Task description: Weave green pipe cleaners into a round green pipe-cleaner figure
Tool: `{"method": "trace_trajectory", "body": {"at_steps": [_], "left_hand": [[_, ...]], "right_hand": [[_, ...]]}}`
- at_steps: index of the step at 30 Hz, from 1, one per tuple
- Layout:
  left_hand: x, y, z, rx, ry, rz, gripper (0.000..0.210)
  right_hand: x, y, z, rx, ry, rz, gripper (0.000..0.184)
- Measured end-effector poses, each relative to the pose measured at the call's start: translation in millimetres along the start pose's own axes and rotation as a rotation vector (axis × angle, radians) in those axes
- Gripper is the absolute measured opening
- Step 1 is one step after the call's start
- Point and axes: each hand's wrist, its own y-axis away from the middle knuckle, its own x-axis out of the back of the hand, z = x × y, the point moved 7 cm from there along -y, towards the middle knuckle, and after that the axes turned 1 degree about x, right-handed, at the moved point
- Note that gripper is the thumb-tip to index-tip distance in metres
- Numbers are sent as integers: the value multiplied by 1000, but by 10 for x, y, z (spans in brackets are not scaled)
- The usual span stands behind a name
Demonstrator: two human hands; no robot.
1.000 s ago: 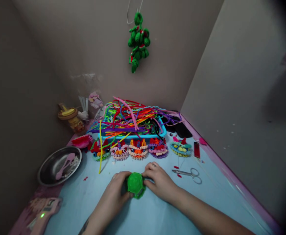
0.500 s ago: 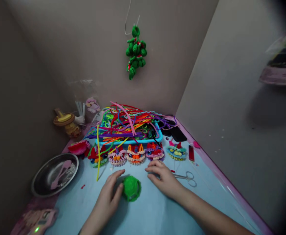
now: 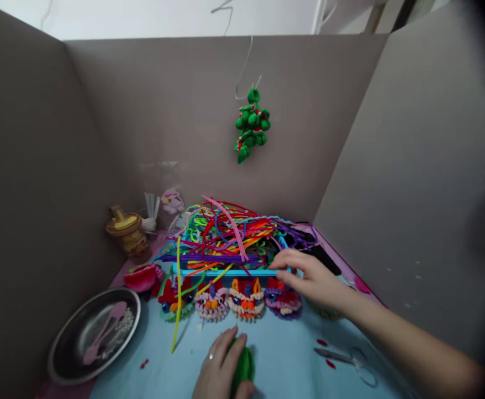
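Observation:
My left hand (image 3: pixel 221 367) rests at the bottom of the view, cupped over a round green pipe-cleaner piece (image 3: pixel 242 367) on the light blue table (image 3: pixel 284 360). My right hand (image 3: pixel 309 277) reaches forward with fingers spread, over the near right edge of a blue tray (image 3: pixel 226 272) heaped with colourful pipe cleaners (image 3: pixel 226 233). It holds nothing. A row of small pipe-cleaner lion heads (image 3: pixel 246 299) sits in front of the tray, just below my right hand.
A steel bowl (image 3: pixel 93 335) with a pink spoon is at the left. Scissors (image 3: pixel 346 360) lie at the right. A green pipe-cleaner ornament (image 3: pixel 251 124) hangs on the cardboard back wall. A yellow-lidded jar (image 3: pixel 126 233) stands at back left.
The view tilted upward. My right hand left the green piece and moved forward to the tray of pipe cleaners. My left hand stayed on the green piece.

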Motion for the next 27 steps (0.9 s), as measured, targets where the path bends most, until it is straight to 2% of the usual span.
{"method": "trace_trajectory", "body": {"at_steps": [2, 4, 7, 10, 12, 14, 16, 18, 20, 21, 22, 24, 27], "left_hand": [[-3, 13, -10, 51, -2, 39, 58], [46, 30, -19, 105, 2, 108, 72], [197, 77, -29, 133, 1, 277, 85], [334, 124, -36, 116, -11, 428, 80], [380, 136, -44, 119, -15, 490, 77], [396, 137, -33, 114, -17, 538, 74], [397, 137, -2, 94, -16, 579, 70], [395, 144, 31, 76, -13, 612, 65], [400, 152, 56, 72, -16, 635, 60], [407, 155, 66, 73, -20, 645, 59], [417, 156, 76, 74, -24, 654, 57], [436, 151, 93, 79, -27, 664, 54], [441, 127, 112, 83, -13, 644, 50]], "right_hand": [[2, -323, -34, 30, 31, 63, 17], [-119, -673, -75, 57, 26, 97, 19], [-465, -1234, -170, 96, 5, 105, 20], [-876, -1750, -288, 116, 68, 111, 24], [-1182, -1998, -312, 61, 145, 43, 28], [-1501, -2117, -316, 34, 245, -100, 30], [-1751, -2107, -276, 31, 313, -230, 36], [-1893, -2021, -148, 7, 397, -329, 56], [-1922, -1920, 72, -42, 564, -419, 74], [-1883, -1887, 186, -57, 647, -435, 77], [-1810, -1874, 287, -64, 714, -424, 76], [-1623, -1888, 454, -81, 756, -390, 61], [-1315, -1969, 582, -96, 765, -323, 45]]}}
